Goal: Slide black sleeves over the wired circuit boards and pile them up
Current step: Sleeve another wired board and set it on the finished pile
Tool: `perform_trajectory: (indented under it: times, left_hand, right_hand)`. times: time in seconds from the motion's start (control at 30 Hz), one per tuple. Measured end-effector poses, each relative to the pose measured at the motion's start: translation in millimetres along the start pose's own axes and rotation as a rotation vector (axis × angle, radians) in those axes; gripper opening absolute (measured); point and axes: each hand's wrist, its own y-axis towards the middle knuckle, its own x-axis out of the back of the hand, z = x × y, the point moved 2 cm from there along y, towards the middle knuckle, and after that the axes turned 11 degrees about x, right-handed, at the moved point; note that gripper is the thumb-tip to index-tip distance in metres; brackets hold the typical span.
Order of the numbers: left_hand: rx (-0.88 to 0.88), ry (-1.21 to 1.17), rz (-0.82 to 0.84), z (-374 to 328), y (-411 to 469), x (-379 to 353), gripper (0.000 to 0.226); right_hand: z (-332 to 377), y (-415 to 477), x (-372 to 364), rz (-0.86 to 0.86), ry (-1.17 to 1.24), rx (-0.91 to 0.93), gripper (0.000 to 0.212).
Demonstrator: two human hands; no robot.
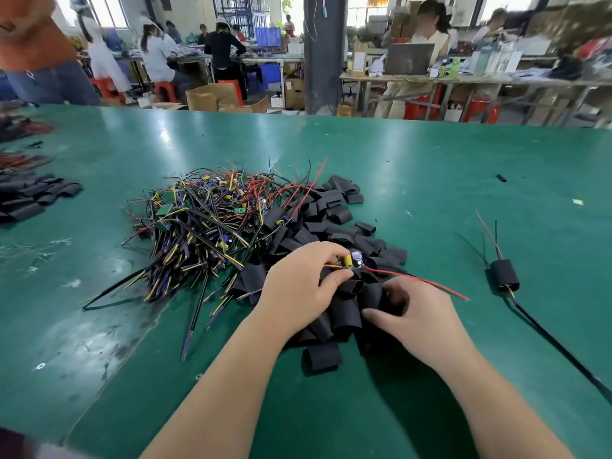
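Head view: left hand [303,284] pinching wired circuit board [351,261], right hand [422,314] reaching into black sleeve pile [344,314] on worktop [430,160], grasp unclear

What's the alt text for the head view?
A person's left grip pinches a wired board over a sleeve pile on a green table, while the right grip reaches into the sleeves. A tangled board pile lies left of it; one sleeved board lies apart at right.
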Motion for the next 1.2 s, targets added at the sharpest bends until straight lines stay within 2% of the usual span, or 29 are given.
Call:
perform_trajectory:
  times: [0.07, 0.2, 0.23, 0.33, 0.43, 0.5, 0.63, 0.73, 0.87, 1.1, 1.2]
  left_hand:
    - [0.002, -0.014, -0.042, 3, -2, 3, 0.022]
    - [-0.011, -0.018, -0.104, 5, -9, 6, 0.022]
    - [-0.023, -0.019, -0.127, 5, -10, 6, 0.021]
    - [-0.019, -0.059, -0.209, 5, -14, 9, 0.023]
    - [-0.006, -0.094, -0.316, 6, -14, 14, 0.024]
    - [0.012, -0.127, -0.368, 6, -13, 16, 0.023]
    - [0.02, -0.153, -0.392, 7, -13, 18, 0.024]
    - [0.025, -0.153, -0.387, 7, -13, 17, 0.023]
    - [0.032, -0.157, -0.395, 7, -13, 17, 0.024]
    - [0.019, -0.172, -0.42, 6, -13, 17, 0.029]
    - [0.02, -0.184, -0.425, 5, -14, 18, 0.029]
  right_hand:
    - [2, 0, -5, 0.016, -0.02, 0.006, 0.022]
    - [-1, 2, -9, -0.125, 0.046, -0.062, 0.025]
    - [-4, 3, -8, -0.174, 0.15, -0.115, 0.031]
    - [-10, 3, 0, -0.323, 0.686, -0.209, 0.053]
    - [-14, 2, 18, -0.449, 1.064, -0.198, 0.051]
    - [-15, 1, 31, -0.502, 1.231, -0.23, 0.04]
    - [-20, 2, 47, -0.555, 1.272, -0.167, 0.02]
    - [-23, 3, 52, -0.563, 1.416, -0.09, 0.036]
    - [-21, 4, 56, -0.53, 1.54, -0.023, 0.025]
    - [-20, 5, 47, -0.527, 1.512, -0.058, 0.015]
    - [-18, 5, 45, -0.521, 1.534, -0.078, 0.017]
